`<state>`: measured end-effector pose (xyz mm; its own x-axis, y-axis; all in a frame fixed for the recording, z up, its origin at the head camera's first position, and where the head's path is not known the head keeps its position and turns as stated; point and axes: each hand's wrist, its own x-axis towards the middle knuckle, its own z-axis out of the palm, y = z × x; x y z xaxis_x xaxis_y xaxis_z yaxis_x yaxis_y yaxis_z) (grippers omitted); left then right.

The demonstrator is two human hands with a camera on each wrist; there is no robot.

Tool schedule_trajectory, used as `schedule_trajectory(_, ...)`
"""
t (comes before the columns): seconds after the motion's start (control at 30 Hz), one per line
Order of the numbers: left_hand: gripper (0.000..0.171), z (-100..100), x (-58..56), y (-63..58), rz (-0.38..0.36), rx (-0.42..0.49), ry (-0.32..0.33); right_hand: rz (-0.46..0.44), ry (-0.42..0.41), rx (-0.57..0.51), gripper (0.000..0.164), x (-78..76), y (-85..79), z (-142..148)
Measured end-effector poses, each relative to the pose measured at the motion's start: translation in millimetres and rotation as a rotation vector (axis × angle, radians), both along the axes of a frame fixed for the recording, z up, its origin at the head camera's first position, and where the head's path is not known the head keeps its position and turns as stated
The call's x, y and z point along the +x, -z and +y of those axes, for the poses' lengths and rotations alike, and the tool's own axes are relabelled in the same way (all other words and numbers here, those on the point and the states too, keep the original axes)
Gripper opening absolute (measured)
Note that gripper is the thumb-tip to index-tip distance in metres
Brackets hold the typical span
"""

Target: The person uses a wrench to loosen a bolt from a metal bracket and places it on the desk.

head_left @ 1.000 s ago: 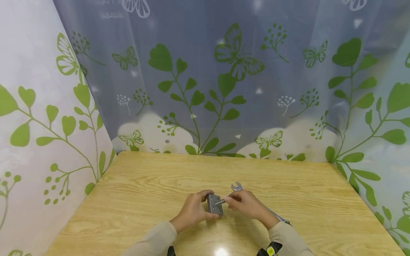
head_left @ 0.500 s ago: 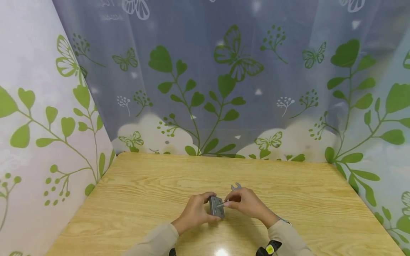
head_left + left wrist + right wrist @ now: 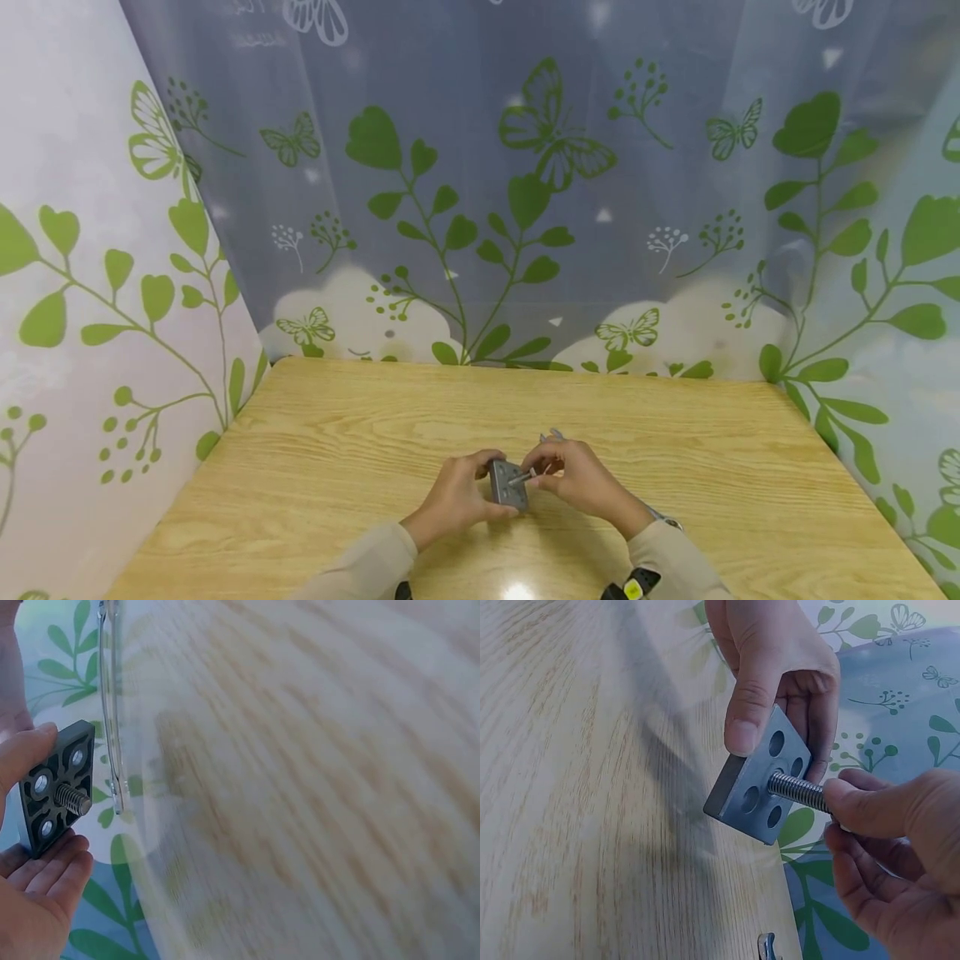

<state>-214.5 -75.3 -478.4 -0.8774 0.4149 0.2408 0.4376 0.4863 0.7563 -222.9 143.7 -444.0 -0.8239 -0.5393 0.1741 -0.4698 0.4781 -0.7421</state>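
Right wrist view: the left hand [image 3: 774,656] holds a square grey metal plate [image 3: 756,774] over the pale wooden desk [image 3: 577,825], fingers parted across its edges, while the right hand [image 3: 924,844] tightly pinches the threaded silver metal rod [image 3: 801,790] at its middle, probably best turned square to it.

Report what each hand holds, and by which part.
The left hand grips the plate by its edges; the right hand pinches the threaded rod by its end away from the plate.
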Motion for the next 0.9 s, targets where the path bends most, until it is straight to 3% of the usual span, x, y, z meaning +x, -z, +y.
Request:
schedule_trajectory(0.17, 0.071, -0.6, 0.8, 0.6, 0.01, 0.006, 0.002, -0.018, -0.009, 0.004, 0.022, -0.4, -0.7, 0.7)
schedule_trajectory(0.57, 0.069, -1.1, 3.2, 1.8, 0.035, -0.021, -0.019, -0.186, 0.005, 0.045, 0.055, 2.8, -1.7, 2.3)
schedule_trajectory(0.73, 0.069, -0.6, 3.6, -0.1, 0.018, -0.012, -0.018, -0.182, 0.021, 0.056, 0.05, 2.0, -0.8, 0.6)
schedule_trajectory(0.9, 0.069, -0.9, 4.6, 1.0, 0.022, -0.029, -0.01, -0.177, -0.003, 0.039, 0.033, 2.9, -1.4, 1.9)
